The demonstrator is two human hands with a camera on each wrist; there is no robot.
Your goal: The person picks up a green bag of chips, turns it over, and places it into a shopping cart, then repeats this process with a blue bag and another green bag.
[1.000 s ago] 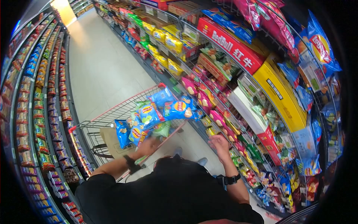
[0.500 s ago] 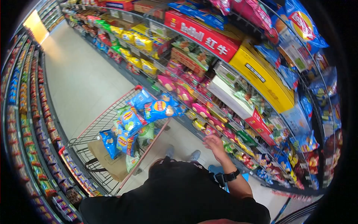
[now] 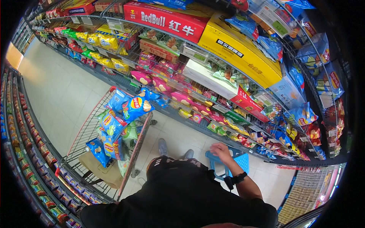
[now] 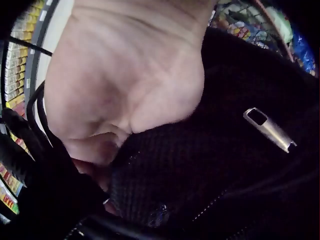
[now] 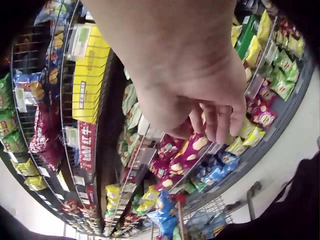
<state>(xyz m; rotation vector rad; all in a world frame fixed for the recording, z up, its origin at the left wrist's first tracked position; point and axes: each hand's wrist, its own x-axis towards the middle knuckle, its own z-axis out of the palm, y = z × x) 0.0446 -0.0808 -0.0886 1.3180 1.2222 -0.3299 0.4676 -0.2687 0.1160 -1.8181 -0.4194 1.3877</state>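
Note:
My right hand point(image 3: 221, 151) hangs in the air beside my body, fingers loosely bent and holding nothing. In the right wrist view the same hand point(image 5: 200, 95) overlaps the snack shelves. The left hand point(image 4: 125, 75) shows its palm and heel in the left wrist view, against black fabric point(image 4: 175, 160) bearing a metal zipper pull point(image 4: 270, 130). Its fingers are mostly hidden, so I cannot tell whether they grip the fabric. On my left stands a shopping cart point(image 3: 141, 142) with several chip bags point(image 3: 113, 125) and a brown bag point(image 3: 93, 169) in it.
A shelf rack with snack bags, a red RedBull box point(image 3: 163, 22) and a yellow carton point(image 3: 243, 49) runs along the front and right. A blue step stool point(image 3: 241, 161) stands on the floor by my right arm. Another snack shelf point(image 3: 28, 152) lines the left.
My left hand has let go of the cart's side and left the head view. The view has swung right, the cart now lying further left. My right hand stays raised, holding nothing.

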